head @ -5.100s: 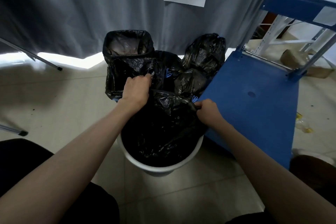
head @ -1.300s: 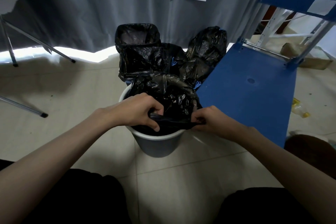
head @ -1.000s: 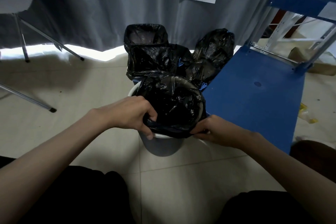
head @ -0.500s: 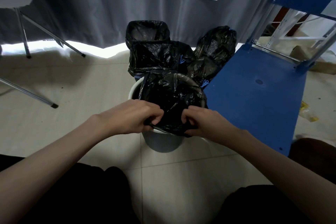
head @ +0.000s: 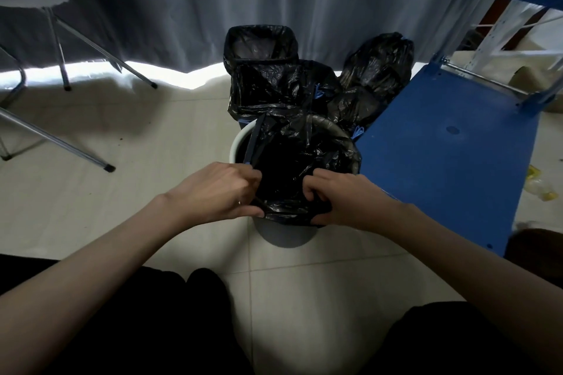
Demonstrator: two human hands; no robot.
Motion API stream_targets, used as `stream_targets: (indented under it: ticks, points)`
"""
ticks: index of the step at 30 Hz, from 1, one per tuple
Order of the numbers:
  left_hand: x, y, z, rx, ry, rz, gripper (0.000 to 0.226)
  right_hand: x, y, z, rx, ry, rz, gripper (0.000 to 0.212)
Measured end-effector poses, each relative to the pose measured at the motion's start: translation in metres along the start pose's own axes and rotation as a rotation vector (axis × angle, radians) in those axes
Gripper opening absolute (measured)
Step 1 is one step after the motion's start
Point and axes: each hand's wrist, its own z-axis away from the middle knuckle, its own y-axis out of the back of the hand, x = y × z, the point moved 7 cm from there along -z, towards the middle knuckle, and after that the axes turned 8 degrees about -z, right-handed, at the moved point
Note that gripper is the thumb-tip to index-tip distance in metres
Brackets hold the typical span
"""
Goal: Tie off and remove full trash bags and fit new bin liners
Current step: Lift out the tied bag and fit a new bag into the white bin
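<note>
A round white bin (head: 237, 143) stands on the floor in front of me with a black liner (head: 292, 161) spread in its mouth. The liner covers the far and right rim, while the white rim shows bare at the left. My left hand (head: 219, 192) grips the liner's near edge on the left. My right hand (head: 344, 199) grips the same edge on the right, fingers curled over it. Behind stands a square bin with a black liner (head: 262, 52) fitted over it. A tied full black bag (head: 374, 73) leans to its right.
A blue flat trolley (head: 441, 146) lies close on the right of the bin. Metal table legs (head: 54, 143) stand at the left. A grey curtain (head: 182, 3) hangs behind the bins. Scraps of litter (head: 537, 189) lie at the far right.
Both hands have moved from the liner's far edge to the near rim and drawn close together there. The liner is now spread over most of the round bin's mouth.
</note>
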Motion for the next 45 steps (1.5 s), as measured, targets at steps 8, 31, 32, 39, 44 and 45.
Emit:
stream_targets:
  ticks: [8,31,32,39,44,45]
  points:
    - [-0.007,-0.001,0.000,-0.031,0.070,-0.129,0.035,-0.013,-0.013,-0.016,-0.058,0.031,0.084,0.033]
    - [-0.065,-0.022,-0.002,0.033,0.713,0.146,0.023,-0.007,-0.017,-0.019,0.008,0.100,0.043,0.034]
    - [-0.069,-0.023,0.000,0.045,0.731,0.178,0.022,-0.006,-0.019,-0.017,0.010,0.104,0.040,0.034]
    - [-0.101,-0.044,0.022,0.097,1.022,0.469,0.009,-0.002,-0.030,-0.008,-0.006,0.122,0.004,0.047]
    - [-0.109,-0.068,0.033,0.008,1.171,0.696,0.005,-0.002,-0.030,-0.009,-0.020,0.123,0.004,0.057]
    - [-0.110,-0.069,0.032,-0.003,1.176,0.706,0.005,-0.002,-0.027,-0.011,-0.017,0.112,-0.004,0.060]
